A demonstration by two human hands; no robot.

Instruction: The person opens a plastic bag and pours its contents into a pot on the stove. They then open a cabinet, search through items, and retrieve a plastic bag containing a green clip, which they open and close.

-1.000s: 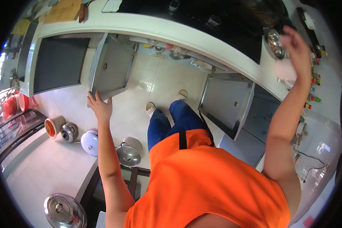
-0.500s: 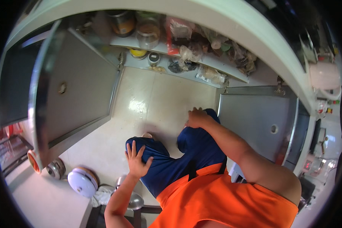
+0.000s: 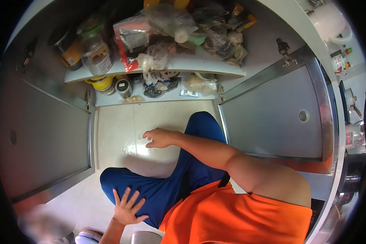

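My left hand [image 3: 128,207] rests on the left leg of my blue trousers [image 3: 150,195], fingers spread. My right hand [image 3: 160,138] hangs over the floor between my knees and the cabinet, fingers loosely bent and apart, holding nothing. Ahead of it is an open cabinet. Its upper shelf [image 3: 191,65] bears a clear jar [image 3: 96,55], a dark jar with an orange band [image 3: 67,49], a red-edged packet [image 3: 128,44] and several crumpled plastic bags [image 3: 227,44]. Lower down stand a yellow container [image 3: 102,84], a small dark-lidded jar [image 3: 123,88] and a black bag [image 3: 158,88].
Grey cabinet doors stand open on both sides, the left door [image 3: 49,134] and the right door [image 3: 272,114]. At the far right is a counter with a dark pot [image 3: 351,173]. A white round lid [image 3: 87,237] and a metal vessel [image 3: 145,238] lie near the lower edge.
The view has shifted toward the cabinet, showing more of its shelves. My right hand has left my right knee and reached forward and left. My left hand stays on my leg.
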